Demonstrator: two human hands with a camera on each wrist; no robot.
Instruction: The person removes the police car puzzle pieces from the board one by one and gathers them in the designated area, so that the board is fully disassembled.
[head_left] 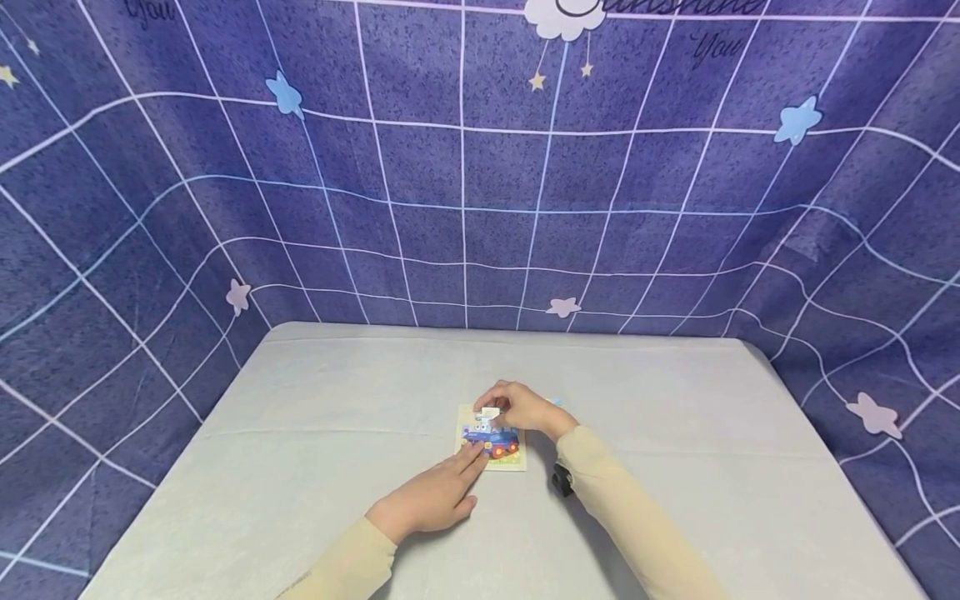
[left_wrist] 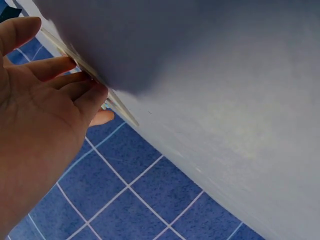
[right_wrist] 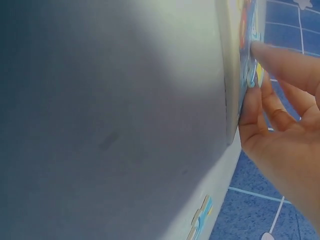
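A small puzzle board [head_left: 512, 466] with a blue vehicle picture, red wheels and a pale border lies flat on the table. My left hand [head_left: 431, 498] rests its extended fingers on the board's lower left part; the left wrist view shows these fingers over the board's edge [left_wrist: 122, 109]. Over the upper part of the picture, my right hand [head_left: 522, 408] pinches a puzzle piece [head_left: 490, 413] between thumb and fingers. The piece is tilted up against the board in the right wrist view, partly covered by fingertips. Whether it sits in its slot I cannot tell.
Another loose puzzle piece [right_wrist: 201, 219], blue and yellow, lies on the table beyond the right hand, mostly hidden in the head view. A pale grey cloth covers the table [head_left: 337, 392]. A blue gridded curtain [head_left: 420, 233] with stars surrounds the back and sides.
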